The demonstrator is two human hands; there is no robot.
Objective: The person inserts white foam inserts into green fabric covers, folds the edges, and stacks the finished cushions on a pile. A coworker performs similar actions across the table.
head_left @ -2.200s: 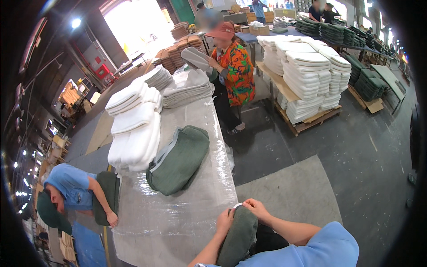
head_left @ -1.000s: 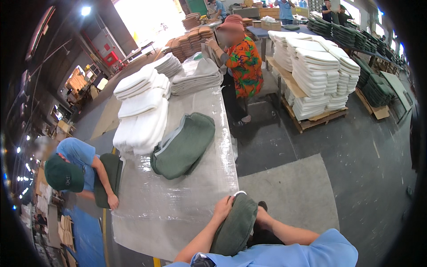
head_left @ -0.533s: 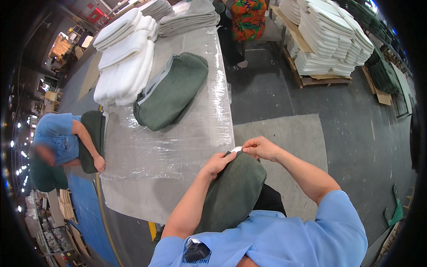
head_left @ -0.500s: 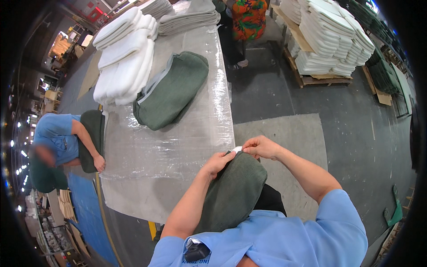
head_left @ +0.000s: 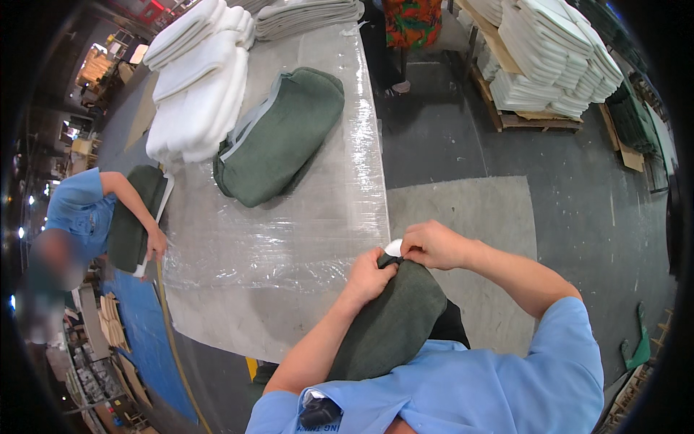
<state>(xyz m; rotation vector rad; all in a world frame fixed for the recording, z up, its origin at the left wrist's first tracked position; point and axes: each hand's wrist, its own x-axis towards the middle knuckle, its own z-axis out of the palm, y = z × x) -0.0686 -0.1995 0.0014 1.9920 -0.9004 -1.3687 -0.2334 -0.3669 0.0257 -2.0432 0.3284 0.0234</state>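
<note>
A dark green fabric cover [head_left: 394, 318] lies against my body at the table's front corner, with a small white padded end [head_left: 394, 248] showing at its top opening. My left hand [head_left: 370, 275] is closed on the cover's edge just left of that opening. From the right, my right hand [head_left: 434, 244] pinches the edge beside the white end. Both sets of fingertips nearly meet there. Farther up the table lies another green covered cushion [head_left: 289, 137] with a pale grey edge.
Plastic film covers the table [head_left: 311, 224]. Folded white pads [head_left: 195, 94] and grey folded pieces [head_left: 307, 20] are stacked at its far end. At left, a co-worker's hand [head_left: 155, 242] grips a green cushion [head_left: 134, 217]. A pallet of white pads [head_left: 557, 65] stands far right.
My fingers have shifted along the cover's edge, my left hand curling tighter, and the white end shows more. The co-worker at left has tilted their cushion, and its white edge shows more.
</note>
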